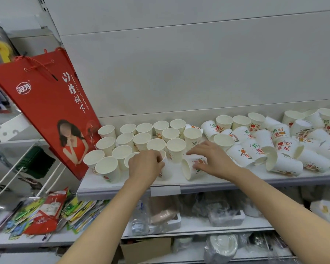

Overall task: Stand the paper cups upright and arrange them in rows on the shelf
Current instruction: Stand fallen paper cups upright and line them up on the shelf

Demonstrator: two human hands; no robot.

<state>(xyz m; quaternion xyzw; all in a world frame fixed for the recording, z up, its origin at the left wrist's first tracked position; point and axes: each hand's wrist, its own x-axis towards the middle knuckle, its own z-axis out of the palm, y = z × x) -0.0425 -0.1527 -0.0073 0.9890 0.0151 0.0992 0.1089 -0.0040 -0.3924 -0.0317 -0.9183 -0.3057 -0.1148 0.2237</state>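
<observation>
**Two hands busy with paper cups on a white shelf**

The white shelf (236, 182) has lots of paper cups on it. On its left part, a bunch of standing cups (141, 139) sit mouth up in rows, close together. They are white, with little fruit pictures and red and green writing on the sides. On the right part there is a messy pile of fallen cups (286, 147). Most of them lie on their sides, and some lean on each other. A few cups at the back of the pile stand up.

The left hand (145, 165) is near the front edge of the shelf, just right of the rows. Its fingers are curled around one cup (165, 168), which stands almost straight with its mouth up. The hand hides part of that cup.

The right hand (211, 159) is just beside it. Its fingers are spread and nearly straight, and they rest on a cup lying on its side (192, 167). That cup's mouth points to the left and toward the front. I cannot tell how the thumb sits.

A tall red gift bag (51, 103) with rope handles leans at the left end of the shelf, touching the cups there. Below the shelf, on the left, colourful packets (44, 214) lie in a heap. Lower shelves hold things in clear plastic bags (221, 216), too blurry to name.
</observation>
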